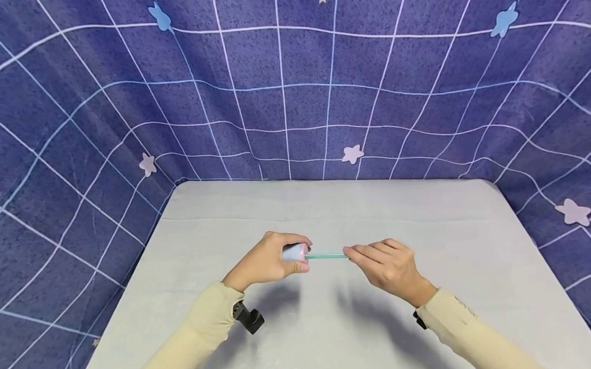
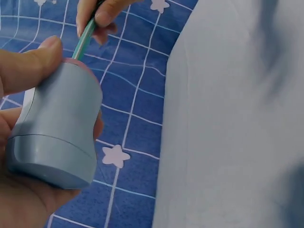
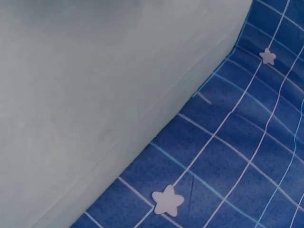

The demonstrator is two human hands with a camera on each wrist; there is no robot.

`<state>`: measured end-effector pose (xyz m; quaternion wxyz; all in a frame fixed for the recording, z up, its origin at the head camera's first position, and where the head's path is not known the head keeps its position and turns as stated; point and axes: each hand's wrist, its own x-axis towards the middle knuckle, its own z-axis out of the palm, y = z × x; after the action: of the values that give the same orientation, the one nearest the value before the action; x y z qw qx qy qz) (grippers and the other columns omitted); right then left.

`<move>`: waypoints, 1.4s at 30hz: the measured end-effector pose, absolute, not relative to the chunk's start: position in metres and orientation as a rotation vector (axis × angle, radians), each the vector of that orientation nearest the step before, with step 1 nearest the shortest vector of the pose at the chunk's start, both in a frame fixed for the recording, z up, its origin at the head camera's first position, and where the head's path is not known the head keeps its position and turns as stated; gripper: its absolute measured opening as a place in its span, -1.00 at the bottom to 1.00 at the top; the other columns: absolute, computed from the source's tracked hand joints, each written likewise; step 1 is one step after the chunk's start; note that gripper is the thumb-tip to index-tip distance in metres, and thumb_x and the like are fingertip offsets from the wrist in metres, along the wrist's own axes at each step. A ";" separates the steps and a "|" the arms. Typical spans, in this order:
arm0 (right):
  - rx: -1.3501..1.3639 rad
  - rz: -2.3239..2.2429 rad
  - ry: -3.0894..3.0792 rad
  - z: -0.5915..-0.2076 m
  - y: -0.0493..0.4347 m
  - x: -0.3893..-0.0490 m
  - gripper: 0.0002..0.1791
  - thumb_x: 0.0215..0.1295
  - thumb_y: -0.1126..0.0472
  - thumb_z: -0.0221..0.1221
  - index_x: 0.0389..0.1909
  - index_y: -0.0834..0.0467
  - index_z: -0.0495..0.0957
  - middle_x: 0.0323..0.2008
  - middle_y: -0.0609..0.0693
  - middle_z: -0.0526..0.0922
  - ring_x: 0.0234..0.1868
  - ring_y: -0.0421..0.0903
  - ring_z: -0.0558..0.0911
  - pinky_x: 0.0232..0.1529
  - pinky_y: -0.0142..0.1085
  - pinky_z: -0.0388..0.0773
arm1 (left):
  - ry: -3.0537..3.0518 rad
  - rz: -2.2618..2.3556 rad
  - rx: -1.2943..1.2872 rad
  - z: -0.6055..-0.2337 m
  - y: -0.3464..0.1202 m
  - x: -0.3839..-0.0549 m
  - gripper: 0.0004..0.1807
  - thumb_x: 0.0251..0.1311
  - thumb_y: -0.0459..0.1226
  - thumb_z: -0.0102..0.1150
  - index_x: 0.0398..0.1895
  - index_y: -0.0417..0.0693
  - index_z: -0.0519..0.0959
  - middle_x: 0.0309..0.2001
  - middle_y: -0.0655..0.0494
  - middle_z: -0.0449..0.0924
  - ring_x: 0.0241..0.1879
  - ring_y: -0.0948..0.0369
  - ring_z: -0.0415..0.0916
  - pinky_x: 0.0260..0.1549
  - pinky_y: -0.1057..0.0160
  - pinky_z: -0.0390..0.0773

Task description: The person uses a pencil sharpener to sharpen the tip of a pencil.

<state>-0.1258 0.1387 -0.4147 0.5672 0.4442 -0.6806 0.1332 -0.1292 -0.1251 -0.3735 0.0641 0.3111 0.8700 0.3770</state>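
My left hand [image 1: 268, 258] grips a light blue-grey pencil sharpener [image 2: 64, 107] with a pink end, fingers and thumb wrapped round its waisted body. A green striped pencil [image 1: 326, 256] has one end in the sharpener's pink end. My right hand [image 1: 388, 262] pinches the pencil's other end, which looks dark in the left wrist view. Both hands are raised above the table, with the pencil lying level between them in the head view. The tip inside the sharpener is hidden. Neither hand nor pencil shows in the right wrist view.
A pale cloth-covered table [image 1: 337, 204] lies beneath both hands and carries their shadows. Blue curtain [image 1: 306, 105] with a grid and stars hangs behind the table and along both sides. Each wrist wears a small black camera mount [image 1: 249, 317].
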 end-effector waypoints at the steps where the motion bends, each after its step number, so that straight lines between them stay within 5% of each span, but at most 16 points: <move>1: 1.054 0.329 -1.619 -0.415 0.139 -0.124 -0.77 0.34 0.23 0.11 -0.34 0.14 0.74 -0.53 -0.12 0.71 -0.70 -0.21 0.53 -0.68 -0.43 0.36 | 2.628 1.143 0.959 -0.375 -0.125 -0.128 -0.60 -0.04 -0.25 0.42 -0.06 -0.09 0.63 -0.29 0.15 0.66 -0.41 0.33 0.47 -0.40 0.40 0.48; 4: 1.071 0.410 -1.779 -0.414 0.139 -0.117 -0.74 0.39 0.19 0.06 -0.33 0.12 0.73 -0.53 -0.14 0.70 -0.75 -0.26 0.47 -0.75 -0.50 0.23 | 2.686 1.118 1.034 -0.381 -0.123 -0.125 -0.58 -0.04 -0.25 0.42 -0.05 -0.12 0.61 -0.24 0.12 0.66 -0.34 0.30 0.50 -0.37 0.40 0.49; 11: 0.952 1.168 -2.566 -0.402 0.144 -0.105 -0.85 0.11 0.30 0.29 -0.28 0.17 0.74 -0.55 -0.14 0.72 -0.73 -0.46 0.28 -0.72 -0.56 0.17 | 2.924 1.026 1.184 -0.398 -0.115 -0.111 -0.48 -0.14 -0.24 0.49 -0.04 -0.22 0.59 -0.14 -0.01 0.67 -0.15 0.16 0.58 -0.16 0.21 0.56; 19: 0.543 2.392 -2.893 -0.405 0.162 -0.123 -0.70 0.21 0.35 0.18 -0.14 0.52 0.58 -0.58 -0.15 0.69 -0.78 -0.32 0.25 -0.74 -0.50 0.09 | 3.271 0.374 1.972 -0.418 -0.105 -0.112 -0.41 -0.17 -0.10 0.46 -0.04 -0.21 0.57 -0.10 0.00 0.63 -0.12 0.13 0.54 -0.07 0.22 0.50; 25: 0.676 1.986 -2.862 -0.405 0.156 -0.127 -0.74 0.21 0.33 0.20 -0.15 0.43 0.63 -0.43 0.13 0.74 -0.63 -0.28 0.55 -0.62 -0.42 0.50 | 3.342 0.314 1.911 -0.416 -0.109 -0.120 -0.37 -0.15 -0.11 0.46 0.01 -0.25 0.55 -0.08 -0.01 0.62 -0.14 0.13 0.54 -0.11 0.23 0.50; 32: 0.974 0.866 -2.388 -0.410 0.148 -0.125 -0.73 0.07 0.28 0.33 -0.15 0.11 0.70 -0.35 -0.06 0.76 -0.62 -0.28 0.57 -0.61 -0.41 0.46 | 3.272 0.674 1.591 -0.396 -0.114 -0.132 -0.41 -0.16 -0.18 0.50 -0.02 -0.25 0.56 -0.11 -0.01 0.65 -0.14 0.12 0.57 -0.15 0.18 0.52; 38: 1.009 0.404 -1.901 -0.415 0.147 -0.132 -0.75 0.37 0.26 0.05 -0.12 0.13 0.69 -0.24 -0.05 0.75 -0.41 -0.12 0.70 -0.39 -0.27 0.58 | 2.972 0.971 1.200 -0.380 -0.113 -0.139 -0.45 -0.09 -0.21 0.46 0.02 -0.25 0.58 -0.08 -0.06 0.66 -0.13 0.12 0.61 -0.15 0.18 0.58; 42: 1.017 0.249 -1.690 -0.412 0.146 -0.136 -0.74 0.32 0.34 0.06 -0.16 0.12 0.71 -0.24 -0.06 0.76 -0.39 -0.13 0.70 -0.34 -0.25 0.59 | 2.727 1.107 0.974 -0.370 -0.117 -0.144 -0.51 -0.03 -0.22 0.42 0.02 -0.18 0.60 -0.14 0.01 0.68 -0.28 0.22 0.55 -0.30 0.31 0.55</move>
<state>-0.1357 0.1462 -0.4121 0.5453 0.4288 -0.7126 0.1048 -0.1443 -0.1166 -0.3703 0.0207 0.3141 0.8795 0.3569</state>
